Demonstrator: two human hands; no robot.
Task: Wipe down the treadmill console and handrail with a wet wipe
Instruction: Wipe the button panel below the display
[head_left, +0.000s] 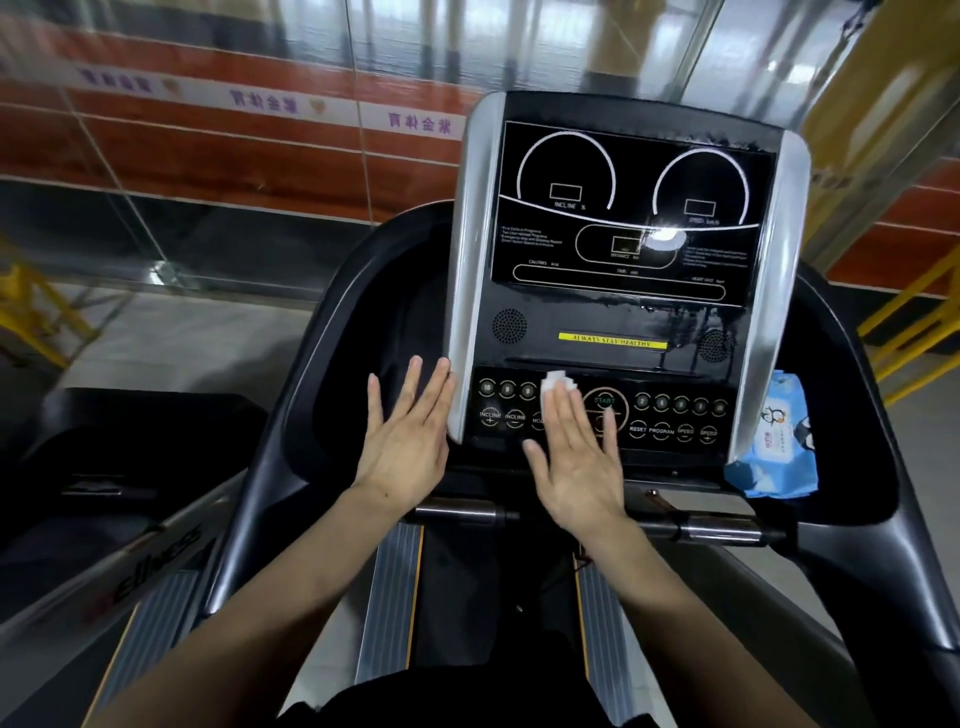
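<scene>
The treadmill console (623, 218) stands before me, black with silver side trims and wet streaks on its lower display. My right hand (576, 457) lies flat on the button panel (675, 415), pressing a white wet wipe (555, 385) under its fingertips just left of the START button. My left hand (408, 431) is flat with fingers apart, resting against the console's left silver trim (467, 291) and holding nothing. The dark handrail (332, 332) curves around both sides, and two chrome grip bars (457, 512) sit below the console.
A blue wet-wipe pack (776, 447) rests in the right tray beside the console. The treadmill belt (493, 597) and grey side rails run below my arms. A second machine (104, 467) stands at the left. Glass wall and yellow railings (914, 322) lie beyond.
</scene>
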